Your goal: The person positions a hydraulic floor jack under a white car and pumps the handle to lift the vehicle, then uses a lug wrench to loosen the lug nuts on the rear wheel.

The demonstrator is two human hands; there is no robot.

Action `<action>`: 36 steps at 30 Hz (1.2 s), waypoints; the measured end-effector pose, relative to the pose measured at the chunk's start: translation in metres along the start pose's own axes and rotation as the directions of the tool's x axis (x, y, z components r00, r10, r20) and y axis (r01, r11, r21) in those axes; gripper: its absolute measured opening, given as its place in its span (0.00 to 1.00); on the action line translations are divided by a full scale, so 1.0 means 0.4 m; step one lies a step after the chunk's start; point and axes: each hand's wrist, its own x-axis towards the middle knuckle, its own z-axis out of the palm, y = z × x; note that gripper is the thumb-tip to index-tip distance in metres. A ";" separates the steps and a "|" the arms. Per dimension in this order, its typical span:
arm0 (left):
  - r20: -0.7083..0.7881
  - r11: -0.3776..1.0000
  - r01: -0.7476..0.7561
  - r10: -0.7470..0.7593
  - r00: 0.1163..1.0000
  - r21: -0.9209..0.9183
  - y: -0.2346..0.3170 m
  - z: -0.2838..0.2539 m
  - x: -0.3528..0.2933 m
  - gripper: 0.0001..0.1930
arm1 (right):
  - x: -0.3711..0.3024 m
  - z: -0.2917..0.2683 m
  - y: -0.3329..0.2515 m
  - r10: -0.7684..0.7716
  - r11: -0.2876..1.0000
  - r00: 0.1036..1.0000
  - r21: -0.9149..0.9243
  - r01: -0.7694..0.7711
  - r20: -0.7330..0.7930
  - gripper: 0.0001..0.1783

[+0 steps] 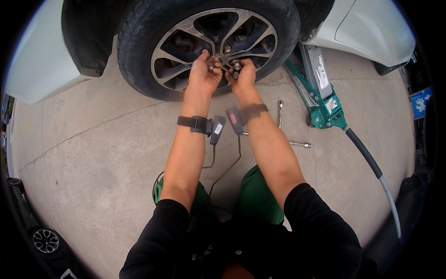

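Both my hands are at the hub of a car wheel (134,51) with a silver and black spoked rim. My left hand (202,74) is closed around a small metal lug nut (211,68), just left of the hub. On the other side, my right hand (244,76) is curled round several lug nuts (237,67), which show between thumb and fingers. One more lug nut (228,49) sits in the wheel, above the centre. My palms and the holes behind my fingers are partly hidden.
A cross-shaped lug wrench (280,111) lies on the concrete floor (93,176), right of my forearms. The green floor jack (320,109) reaches under the white car body (371,35), its long handle (364,151) slanting toward me. Cables hang from devices strapped to my wrists.
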 end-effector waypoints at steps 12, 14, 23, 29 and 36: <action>-0.038 0.999 -0.028 0.030 0.999 0.035 -0.002 -0.003 -0.002 0.19 | -0.048 0.088 -0.035 -0.062 0.935 0.997 -0.347 0.071 0.036 0.20; -0.046 0.999 -0.041 0.041 0.998 0.012 -0.010 0.003 -0.011 0.18 | -0.046 0.087 -0.040 -0.097 0.929 0.995 -0.357 0.096 0.013 0.19; -0.023 0.998 -0.037 0.039 0.999 0.052 0.001 -0.005 -0.005 0.19 | -0.067 0.116 -0.043 -0.015 0.954 1.000 -0.299 0.008 -0.021 0.17; 0.003 0.999 0.037 -0.037 0.999 -0.003 -0.005 0.015 -0.028 0.19 | -0.068 0.109 -0.053 0.059 0.971 0.998 -0.231 -0.066 -0.038 0.16; 0.001 0.999 -0.006 0.006 1.000 0.053 -0.010 0.004 -0.021 0.18 | -0.067 0.114 -0.056 0.058 0.972 0.996 -0.223 -0.072 -0.071 0.16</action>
